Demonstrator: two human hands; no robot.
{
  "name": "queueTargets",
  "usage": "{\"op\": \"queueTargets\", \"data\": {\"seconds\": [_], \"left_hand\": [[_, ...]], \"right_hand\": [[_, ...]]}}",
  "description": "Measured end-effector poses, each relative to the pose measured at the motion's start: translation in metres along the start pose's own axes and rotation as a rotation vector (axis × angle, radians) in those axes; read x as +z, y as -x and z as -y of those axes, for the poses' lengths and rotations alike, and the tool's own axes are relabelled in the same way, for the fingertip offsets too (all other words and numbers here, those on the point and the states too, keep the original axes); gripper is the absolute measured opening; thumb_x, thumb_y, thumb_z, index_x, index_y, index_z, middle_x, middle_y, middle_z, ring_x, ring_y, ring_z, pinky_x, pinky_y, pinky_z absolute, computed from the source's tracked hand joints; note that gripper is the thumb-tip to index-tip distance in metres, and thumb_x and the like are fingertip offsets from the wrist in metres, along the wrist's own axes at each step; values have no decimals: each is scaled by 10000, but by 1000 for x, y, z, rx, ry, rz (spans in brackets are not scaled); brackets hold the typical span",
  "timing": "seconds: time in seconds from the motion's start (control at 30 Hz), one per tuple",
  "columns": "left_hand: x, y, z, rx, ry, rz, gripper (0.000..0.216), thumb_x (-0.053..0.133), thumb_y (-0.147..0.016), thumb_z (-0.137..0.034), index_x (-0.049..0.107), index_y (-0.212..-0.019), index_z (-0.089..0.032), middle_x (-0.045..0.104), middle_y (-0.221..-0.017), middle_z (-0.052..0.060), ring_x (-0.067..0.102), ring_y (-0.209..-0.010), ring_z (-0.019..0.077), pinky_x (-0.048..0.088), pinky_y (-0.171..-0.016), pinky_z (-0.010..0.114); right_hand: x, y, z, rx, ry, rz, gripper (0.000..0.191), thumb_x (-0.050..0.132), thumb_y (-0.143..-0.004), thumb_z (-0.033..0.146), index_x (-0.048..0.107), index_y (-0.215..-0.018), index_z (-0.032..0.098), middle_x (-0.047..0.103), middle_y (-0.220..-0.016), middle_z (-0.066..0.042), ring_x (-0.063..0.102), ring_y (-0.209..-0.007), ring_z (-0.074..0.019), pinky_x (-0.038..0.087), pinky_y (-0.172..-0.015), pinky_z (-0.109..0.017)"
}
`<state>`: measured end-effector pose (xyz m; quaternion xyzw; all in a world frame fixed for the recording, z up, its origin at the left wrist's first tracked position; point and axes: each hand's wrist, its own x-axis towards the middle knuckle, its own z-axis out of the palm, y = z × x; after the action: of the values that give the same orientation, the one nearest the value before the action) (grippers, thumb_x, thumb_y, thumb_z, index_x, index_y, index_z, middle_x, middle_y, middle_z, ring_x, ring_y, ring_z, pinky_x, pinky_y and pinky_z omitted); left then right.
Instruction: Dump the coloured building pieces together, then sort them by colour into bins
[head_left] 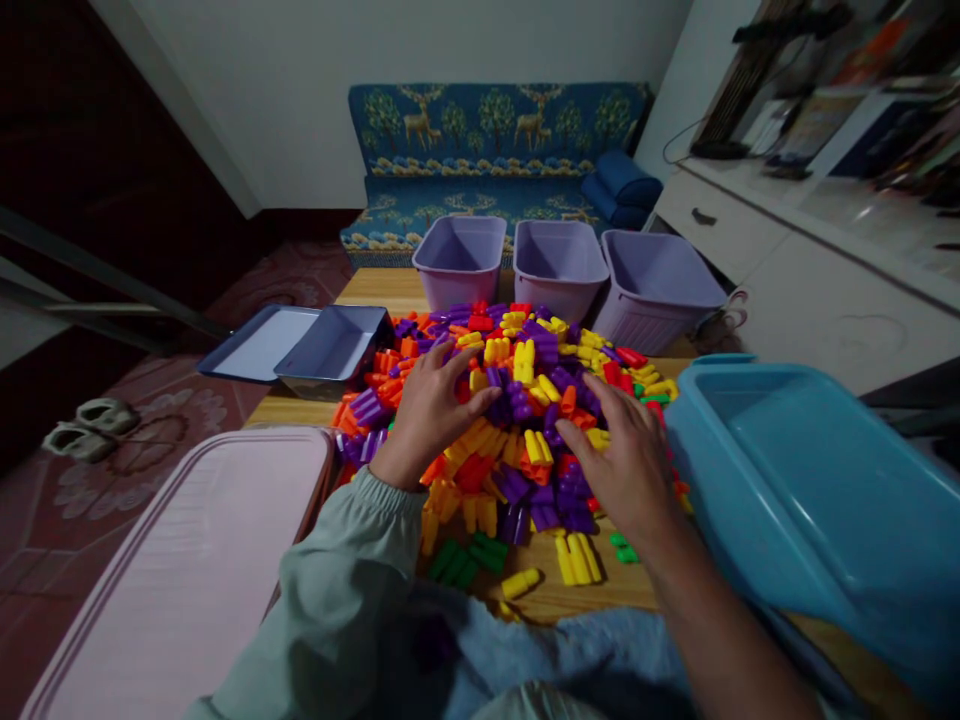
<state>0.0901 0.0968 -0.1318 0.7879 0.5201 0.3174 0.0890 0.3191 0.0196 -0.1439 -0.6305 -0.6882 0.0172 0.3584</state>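
Observation:
A big heap of plastic toy blocks [517, 390] in purple, yellow, orange, red and green covers the low wooden table [375, 290]. My left hand [433, 405] lies flat on the heap's left side, fingers spread over orange and purple pieces. My right hand [626, 450] rests palm down on the right side, fingers stretched toward yellow and purple blocks. Neither hand holds a piece.
Three lavender bins [559, 262] stand behind the heap. A grey-blue box [330, 345] with its lid sits at the left, a pink lid [187, 570] at the near left, a blue tub [817, 490] at the right. A couch and white cabinet lie beyond.

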Motion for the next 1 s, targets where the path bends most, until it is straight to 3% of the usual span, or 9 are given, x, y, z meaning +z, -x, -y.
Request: {"op": "queueTargets", "data": {"seconds": [0.1,0.2,0.37,0.53,0.67,0.8,0.9,1.0], "left_hand": [[4,13,-3,-62,-68,65,738,644,-792,-609,486,-1419,-254,516,-1377,153,508,-1264,328,416,-1053,509],[7,17,-8,-105,-132,108,804,639,-766,-656,459,-1441,-259,493,-1393,172,481,-1283,355,413,-1045,518],[2,15,-12,-129,-207,153,860,662,-722,-682,428,-1454,-296,538,-1341,149,538,-1189,359,454,-976,498],[1,15,-4,-151,-223,138,958,687,-673,-705,379,-1474,-279,620,-1178,138,606,-1047,341,478,-900,471],[7,14,2,-139,-128,104,963,758,-637,-641,436,-1434,-207,608,-1228,159,572,-1140,362,454,-967,488],[13,8,7,-94,105,17,867,796,-668,-425,439,-1415,-169,563,-1329,168,549,-1217,335,437,-1031,474],[17,1,10,35,271,-87,791,736,-725,-308,402,-1427,-164,494,-1423,164,486,-1307,295,389,-1098,445],[19,-4,11,117,362,-182,696,662,-809,-304,380,-1435,-193,465,-1460,141,432,-1364,264,348,-1136,430]], "right_hand": [[-6,43,-24,100,203,-36,593,466,-921,551,495,-1375,170,540,-1376,-171,462,-1289,-330,362,-1064,-532],[1,55,-28,163,280,-34,621,441,-927,561,456,-1415,177,485,-1431,-173,421,-1324,-338,355,-1062,-542],[28,23,-10,155,133,-41,601,392,-945,565,485,-1399,182,496,-1422,-160,429,-1329,-294,345,-1087,-481],[53,-16,12,247,33,-2,646,409,-922,606,492,-1401,180,418,-1475,-191,373,-1373,-332,306,-1102,-535],[64,-37,29,273,-123,-14,638,516,-881,562,500,-1386,173,373,-1492,-200,338,-1400,-333,308,-1119,-518],[75,-56,44,192,-332,-42,602,582,-853,456,497,-1355,135,335,-1507,-207,315,-1421,-293,295,-1149,-465],[76,-68,54,100,-466,14,583,606,-839,398,483,-1355,157,376,-1499,-174,347,-1409,-255,286,-1165,-435],[66,-71,59,18,-557,130,652,614,-843,387,404,-1424,177,406,-1504,-140,368,-1404,-229,291,-1168,-424]]}}
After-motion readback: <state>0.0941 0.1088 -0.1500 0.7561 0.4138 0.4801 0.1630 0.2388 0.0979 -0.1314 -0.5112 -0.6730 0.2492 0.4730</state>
